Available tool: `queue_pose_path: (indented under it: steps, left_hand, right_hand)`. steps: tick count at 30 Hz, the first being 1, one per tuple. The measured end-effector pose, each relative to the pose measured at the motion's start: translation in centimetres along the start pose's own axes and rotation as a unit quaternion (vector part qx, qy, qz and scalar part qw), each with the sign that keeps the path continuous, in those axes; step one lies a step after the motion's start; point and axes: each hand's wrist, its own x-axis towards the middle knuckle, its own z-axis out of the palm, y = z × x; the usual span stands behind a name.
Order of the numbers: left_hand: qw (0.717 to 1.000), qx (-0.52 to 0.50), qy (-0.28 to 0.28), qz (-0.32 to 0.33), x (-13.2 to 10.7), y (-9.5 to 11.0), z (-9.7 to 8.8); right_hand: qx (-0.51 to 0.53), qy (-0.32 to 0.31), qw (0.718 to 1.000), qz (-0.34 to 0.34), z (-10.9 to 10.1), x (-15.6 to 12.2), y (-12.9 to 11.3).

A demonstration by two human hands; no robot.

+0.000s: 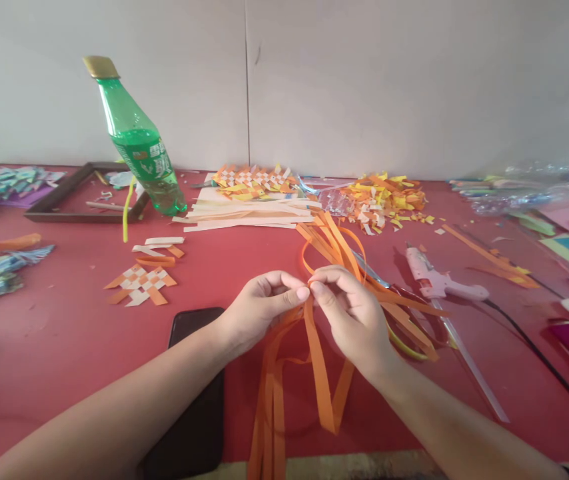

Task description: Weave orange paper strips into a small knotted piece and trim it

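My left hand (267,303) and my right hand (347,310) meet at the middle of the view, thumbs and forefingers pinched on an orange strip (318,367). A loop of it rises above my fingertips, and a long end hangs below and folds back up. More loose orange strips (277,400) trail over the table's front edge beneath my left hand. Others (332,240) lie just beyond my fingers, partly over a pair of scissors (374,273). Left of my hands lies a woven orange and white checkered piece (142,285), with short folded strips (159,250) behind it.
A green bottle (139,147) stands by a dark frame (84,215) at the back left. A black phone (189,413) lies under my left forearm. Pale strips (254,215) and orange-yellow scraps (384,200) lie at the back. A glue gun (437,280) with its cord is at right.
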Motion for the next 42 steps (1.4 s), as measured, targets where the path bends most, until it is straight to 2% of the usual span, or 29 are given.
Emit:
queue_pose_path:
  steps: [10,17,26,31,37,42]
  left_hand:
    - [1.0,0.013,-0.01,0.001,-0.1,-0.01,0.01]
    - [1.0,0.007,-0.005,-0.015,-0.21,0.02,0.01]
    - [0.999,-0.024,-0.02,-0.029,-0.33,0.2,0.14]
    - [0.999,-0.013,-0.019,-0.027,-0.43,0.18,0.17]
    - [0.999,-0.017,-0.021,-0.018,-0.41,0.25,0.24]
    - [1.0,-0.001,-0.027,-0.012,-0.41,0.3,0.26]
  right_hand:
    - [0.025,0.021,0.999,0.006,0.12,-0.17,0.29]
    - [-0.022,0.021,0.998,-0.057,0.1,-0.33,0.17]
    - [-0.04,0.005,0.995,-0.087,-0.14,-0.39,0.45]
    - [0.008,-0.023,0.998,-0.051,-0.36,-0.12,-0.02]
    - [0.169,-0.041,0.984,0.027,-0.46,-0.28,0.65]
    - [0.145,-0.035,0.987,0.052,-0.4,-0.07,0.18]
